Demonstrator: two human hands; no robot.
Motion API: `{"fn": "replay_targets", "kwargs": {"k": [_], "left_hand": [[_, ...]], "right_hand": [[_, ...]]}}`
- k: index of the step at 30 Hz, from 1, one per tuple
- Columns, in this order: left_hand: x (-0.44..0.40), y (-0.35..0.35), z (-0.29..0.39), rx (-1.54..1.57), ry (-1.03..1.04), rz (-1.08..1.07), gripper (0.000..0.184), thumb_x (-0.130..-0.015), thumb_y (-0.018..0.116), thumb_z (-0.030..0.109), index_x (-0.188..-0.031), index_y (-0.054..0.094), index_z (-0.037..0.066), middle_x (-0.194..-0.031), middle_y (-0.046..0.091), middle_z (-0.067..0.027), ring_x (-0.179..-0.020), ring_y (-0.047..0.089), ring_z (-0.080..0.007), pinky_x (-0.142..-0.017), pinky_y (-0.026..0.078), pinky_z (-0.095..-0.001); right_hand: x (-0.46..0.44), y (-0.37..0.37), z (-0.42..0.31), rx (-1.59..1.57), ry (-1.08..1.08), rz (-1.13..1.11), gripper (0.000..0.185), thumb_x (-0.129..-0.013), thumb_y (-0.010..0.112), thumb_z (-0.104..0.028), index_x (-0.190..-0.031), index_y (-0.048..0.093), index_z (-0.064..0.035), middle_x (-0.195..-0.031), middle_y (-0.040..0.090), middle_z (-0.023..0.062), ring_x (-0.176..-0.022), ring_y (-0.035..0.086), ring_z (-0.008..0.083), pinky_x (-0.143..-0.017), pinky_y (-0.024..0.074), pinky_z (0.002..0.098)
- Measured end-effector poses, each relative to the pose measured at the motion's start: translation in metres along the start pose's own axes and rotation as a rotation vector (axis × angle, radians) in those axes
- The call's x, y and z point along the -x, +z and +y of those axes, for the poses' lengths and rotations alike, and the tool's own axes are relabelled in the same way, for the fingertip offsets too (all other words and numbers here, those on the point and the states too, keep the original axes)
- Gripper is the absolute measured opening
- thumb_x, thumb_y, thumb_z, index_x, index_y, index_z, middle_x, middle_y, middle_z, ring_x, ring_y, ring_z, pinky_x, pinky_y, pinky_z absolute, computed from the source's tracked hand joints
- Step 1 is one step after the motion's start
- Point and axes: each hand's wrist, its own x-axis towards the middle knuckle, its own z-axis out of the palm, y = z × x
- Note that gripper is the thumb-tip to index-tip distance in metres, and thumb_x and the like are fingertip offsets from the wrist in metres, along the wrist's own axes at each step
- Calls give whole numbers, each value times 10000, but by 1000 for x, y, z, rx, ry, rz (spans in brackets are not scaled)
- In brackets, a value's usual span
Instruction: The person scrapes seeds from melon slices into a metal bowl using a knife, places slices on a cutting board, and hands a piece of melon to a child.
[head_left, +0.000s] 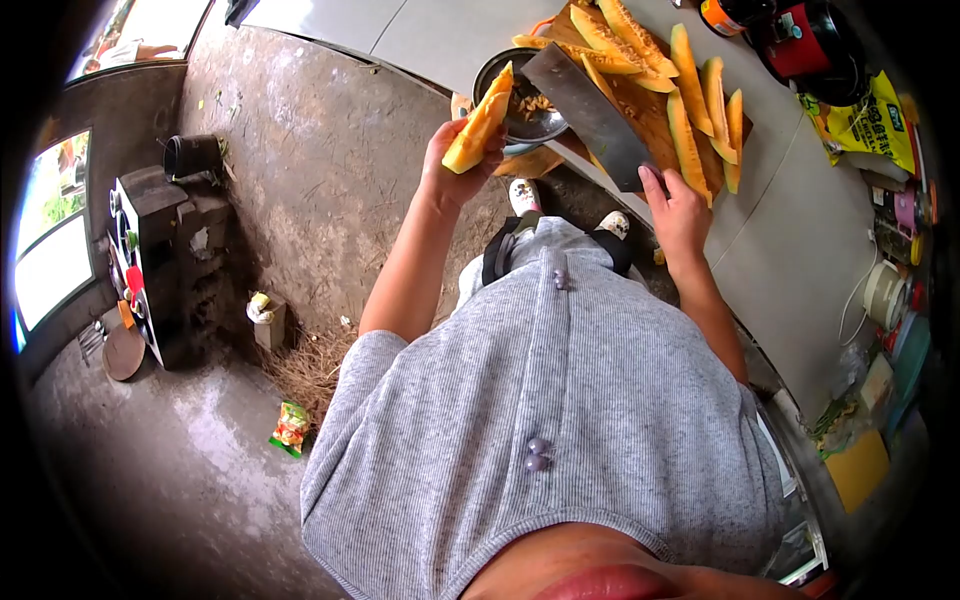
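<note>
A wedge of orange-fleshed melon [478, 130] is gripped in my left hand [445, 165], tilted, with its upper tip beside a metal bowl [549, 130]. Pale seeds and scraps lie inside that bowl. My right hand [682, 215] is closed round the handle of a cleaver [590, 115]; the wide dark blade points up and left, over the bowl's right rim and the cutting board's edge. Several long melon slices [690, 80] lie on the wooden cutting board [648, 108], some reaching past its right edge. The cleaver handle is mostly hidden by my fingers.
The board rests on a grey tiled counter [790, 200]. Along its right side stand a black-and-red pot [805, 45], a yellow packet [870, 125] and several containers. A brick stove [165, 225], dry twigs [305, 370] and a snack bag [291, 428] are at left on the floor.
</note>
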Motion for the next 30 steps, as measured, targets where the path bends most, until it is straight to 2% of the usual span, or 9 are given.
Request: {"fn": "replay_targets", "kwargs": {"k": [6,9,12,17,18,19,22,27,30], "left_hand": [[-1,3,-2,-11,24,-75,404,-880,377,200,-1184,433,-60,-1026,558,-239,-699,573,-243,-612,491,-306],[-5,-3,-2,-6,13,-122,417,-882,377,206,-1202,419,-57,-1070,540,-239,-734,570,-241,-620,489,-308],[-4,0,-4,22,-16,-218,431,-875,369,193,-1233,396,-45,-1110,520,-242,-791,565,-256,-634,490,-320],[3,24,-8,-239,95,-215,481,-848,363,186,-1301,351,26,-1170,501,-221,-979,563,-312,-770,520,-400],[0,21,-4,-256,49,-240,492,-891,388,301,-1307,353,41,-1187,507,-207,-1014,564,-308,-793,522,-415],[-2,20,-2,-253,51,-241,492,-891,388,301,-1307,353,41,-1187,507,-207,-1014,564,-308,-793,522,-415],[-4,23,-2,-545,51,-85,612,-902,388,529,-1293,384,58,-1151,552,-203,-916,607,-266,-732,538,-359],[-9,18,2,-677,79,-84,530,-918,412,469,-1237,423,46,-1016,593,-174,-838,620,-252,-688,540,-338],[-13,13,5,-673,50,-83,496,-911,446,452,-1190,443,42,-918,600,-157,-754,625,-250,-646,542,-336]], "right_hand": [[4,3,0,-155,52,19,361,-836,597,-400,-705,588,-63,-601,576,136,-557,567,327,-502,419,395],[3,0,-1,-127,62,-10,370,-838,594,-407,-708,588,-60,-604,580,140,-559,571,327,-507,424,386],[2,-3,0,-72,88,-86,359,-850,601,-370,-735,586,-30,-605,584,120,-536,564,277,-493,401,345],[3,-1,-1,-145,32,-11,346,-842,597,-386,-737,606,-56,-616,583,142,-560,571,318,-509,423,375],[4,-1,-2,-195,4,20,336,-843,599,-378,-746,611,-56,-619,584,141,-560,570,317,-508,423,371],[3,-3,-2,-193,1,19,336,-843,599,-378,-746,611,-56,-619,584,141,-560,570,317,-508,423,371],[3,-5,-1,-148,4,-12,321,-842,604,-369,-766,621,-58,-624,587,136,-562,572,313,-512,428,365],[3,-1,4,-229,-23,93,299,-832,633,-321,-735,607,-39,-616,581,136,-544,566,306,-496,422,344],[1,-4,5,-234,16,47,302,-830,641,-306,-717,596,-30,-601,574,134,-528,564,290,-488,418,330]]}}
